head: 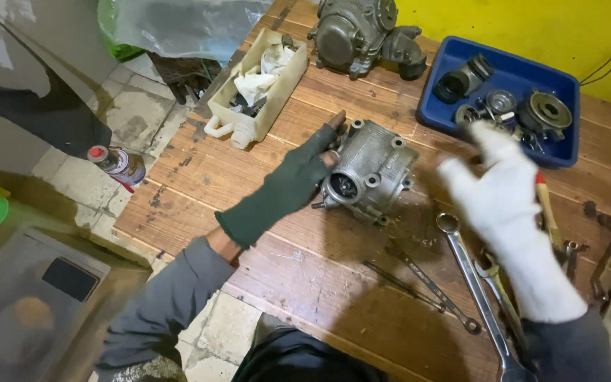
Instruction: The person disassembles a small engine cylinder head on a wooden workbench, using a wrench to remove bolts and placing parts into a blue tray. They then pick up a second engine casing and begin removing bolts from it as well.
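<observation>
Left hand [293, 185] in a dark glove is resting flat against the metal housing [370, 170], mid-frame, not gripping. Right hand [498, 187], white-gloved, is hovering open at the right above the wrenches [475, 283].

We see spray can [117, 165] w/ red cap, printed label, on floor left of bench, clear plastic bag [185, 25] top left

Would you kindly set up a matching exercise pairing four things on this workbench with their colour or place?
Things:
1. left hand
2. right hand
3. tray of small parts
4. spray can

Descriptions:
A. blue, at the bench's far right
B. on the tiled floor, red cap
C. dark green glove, touching the metal engine casting
D. white glove, raised over the spanners

Pairs: 1-C, 2-D, 3-A, 4-B
</observation>
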